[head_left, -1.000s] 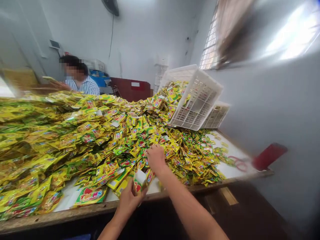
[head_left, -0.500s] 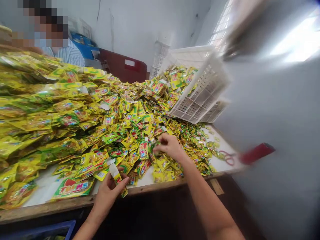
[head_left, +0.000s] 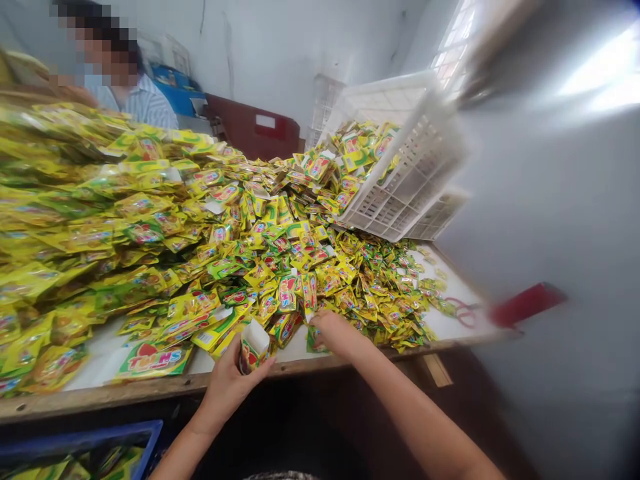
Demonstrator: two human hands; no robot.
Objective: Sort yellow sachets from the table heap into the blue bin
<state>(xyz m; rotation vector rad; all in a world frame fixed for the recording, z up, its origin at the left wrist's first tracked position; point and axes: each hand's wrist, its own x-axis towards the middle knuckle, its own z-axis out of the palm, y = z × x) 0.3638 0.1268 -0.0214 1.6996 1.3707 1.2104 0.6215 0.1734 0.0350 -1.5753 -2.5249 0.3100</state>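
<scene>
My left hand [head_left: 233,373] is closed round a small yellow-green cardboard box [head_left: 253,345], tilted at the table's front edge with its white open end facing up. To its right, my right hand [head_left: 336,333] pinches a green sachet [head_left: 314,341] just above the white tabletop. Part of that sachet is hidden by the fingers. Beyond both hands spreads a heap of small yellow and green packets [head_left: 350,277]. A larger flat pack [head_left: 155,360] with "Twins" lettering lies left of the box.
A white plastic crate [head_left: 395,200] lies tipped on the heap, packets spilling from it. Red-handled scissors [head_left: 465,313] and a red object [head_left: 527,305] are at the right. A blue crate [head_left: 150,440] holds packets below the table. A person in a striped shirt [head_left: 150,103] is across the heap.
My right hand has come down and nearer the table's front edge with the green sachet. The box in my left hand has turned so its open end shows. The view has shifted slightly.
</scene>
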